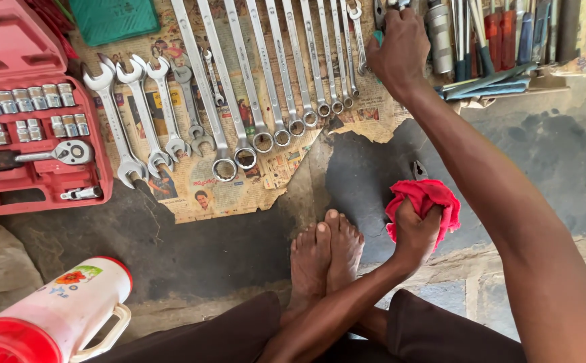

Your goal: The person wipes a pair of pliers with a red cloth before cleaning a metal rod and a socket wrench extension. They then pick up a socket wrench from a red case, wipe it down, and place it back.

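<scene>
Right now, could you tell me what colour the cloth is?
Red; the cloth, gripped in the left hand, shows in the head view.

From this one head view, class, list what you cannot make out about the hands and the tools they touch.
- Tool under the right hand: the fist hides it and the top edge cuts it off.
- Metal tool in the red cloth: only its tip pokes out, so its kind is unclear.
- Left hand grip: fingers buried in the cloth.
- Spanner tops: cut by the top edge.

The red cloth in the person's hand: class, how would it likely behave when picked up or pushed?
The red cloth bunches in folds in the left hand, so it is probably floppy and light. Pushed, it would likely crumple or drag, not roll.
</scene>
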